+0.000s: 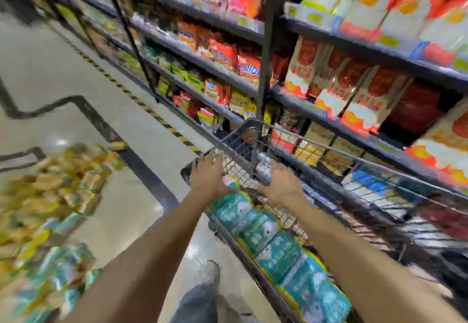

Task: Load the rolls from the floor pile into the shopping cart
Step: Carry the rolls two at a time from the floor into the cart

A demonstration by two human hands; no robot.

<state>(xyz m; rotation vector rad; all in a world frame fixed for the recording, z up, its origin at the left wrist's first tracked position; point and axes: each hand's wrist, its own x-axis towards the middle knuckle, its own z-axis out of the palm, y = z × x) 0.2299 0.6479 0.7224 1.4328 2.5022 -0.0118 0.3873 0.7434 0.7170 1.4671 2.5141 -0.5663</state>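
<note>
A grey wire shopping cart point(316, 142) stands against the shelves on the right. Several teal-wrapped rolls point(263, 231) lie in a row along its near side. Both arms reach into the cart's far end. My left hand point(209, 178) lies with straight fingers on the top of the farthest teal roll point(231, 182). My right hand point(281, 179) is beside that roll, fingers toward the wire end wall; its grip is blurred. The floor pile point(48, 208) of yellow and teal packs lies at the left, blurred.
Dark store shelves point(329, 110) packed with red, orange and yellow goods run along the right, close behind the cart. A yellow-black striped line point(141, 104) runs along the shelf foot. The tiled aisle floor point(63, 69) stretches to the far left. My shoe point(210, 272) is beside the cart.
</note>
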